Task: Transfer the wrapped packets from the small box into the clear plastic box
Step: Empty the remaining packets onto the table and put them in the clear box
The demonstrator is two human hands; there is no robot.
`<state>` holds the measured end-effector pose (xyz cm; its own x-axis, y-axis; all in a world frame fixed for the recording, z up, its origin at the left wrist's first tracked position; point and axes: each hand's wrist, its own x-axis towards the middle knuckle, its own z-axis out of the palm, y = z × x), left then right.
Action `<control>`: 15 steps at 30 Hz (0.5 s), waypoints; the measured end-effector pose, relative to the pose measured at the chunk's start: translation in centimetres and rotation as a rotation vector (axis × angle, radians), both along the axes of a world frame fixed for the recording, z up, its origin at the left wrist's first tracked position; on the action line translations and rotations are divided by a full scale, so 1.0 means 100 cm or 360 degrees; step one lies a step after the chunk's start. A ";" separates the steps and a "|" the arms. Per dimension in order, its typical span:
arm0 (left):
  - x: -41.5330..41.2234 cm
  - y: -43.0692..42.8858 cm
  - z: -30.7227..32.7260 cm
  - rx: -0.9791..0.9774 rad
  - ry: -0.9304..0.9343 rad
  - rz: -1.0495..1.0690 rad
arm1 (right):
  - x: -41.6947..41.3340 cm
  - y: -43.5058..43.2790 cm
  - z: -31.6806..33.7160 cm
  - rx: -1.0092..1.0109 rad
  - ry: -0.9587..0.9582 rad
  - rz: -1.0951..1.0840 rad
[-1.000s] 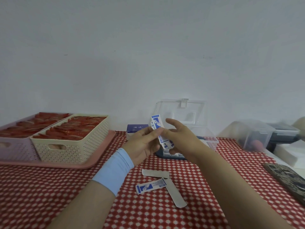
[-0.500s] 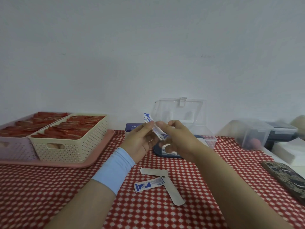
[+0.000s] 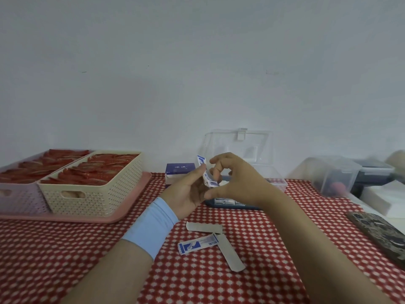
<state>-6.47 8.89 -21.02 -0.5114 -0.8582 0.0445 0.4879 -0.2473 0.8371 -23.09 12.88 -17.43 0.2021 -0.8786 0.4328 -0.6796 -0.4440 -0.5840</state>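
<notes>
Holds a few blue-and-white packets (image 3: pixel 207 177) in the left hand (image 3: pixel 186 190), pinched between thumb and fingers, raised above the bench (image 3: pixel 65 249). Light blue wristband (image 3: pixel 151 224) just behind that hand.

Right hand (image 3: pixel 240 186) up against the same packets, fingers curled at their far side, thumb apart below. Cannot tell whether this hand grips them or only touches.

Just beyond the left hand's fingertips: small box (image 3: pixel 180 170), blue and white, standing on the bench. Behind the right hand: clear plastic box (image 3: pixel 276 182), lid (image 3: pixel 238 145) upright and open against the wall. Under the right hand: dark blue tray (image 3: pixel 230 205) with more packets lying in it.

Nearer than both hands, between the forearms: 1 loose packet (image 3: pixel 198 244) flat on the red checked cloth, its end meeting 1 of 2 grey strips (image 3: pixel 231 254).

Well to the left of the left hand: 2 baskets (image 3: pixel 94 194) of red things on a pink tray (image 3: pixel 131 207).
</notes>
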 end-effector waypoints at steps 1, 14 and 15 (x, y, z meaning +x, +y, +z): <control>0.001 0.001 -0.001 -0.0008 -0.0047 -0.0036 | 0.000 0.002 0.001 0.0015 0.0065 0.0026; -0.005 0.007 -0.003 -0.0004 -0.0074 -0.0120 | 0.007 0.006 -0.002 0.0102 0.0196 0.0070; -0.004 0.007 -0.003 0.0006 -0.0077 -0.0123 | 0.007 0.007 -0.003 0.0144 0.0188 0.0091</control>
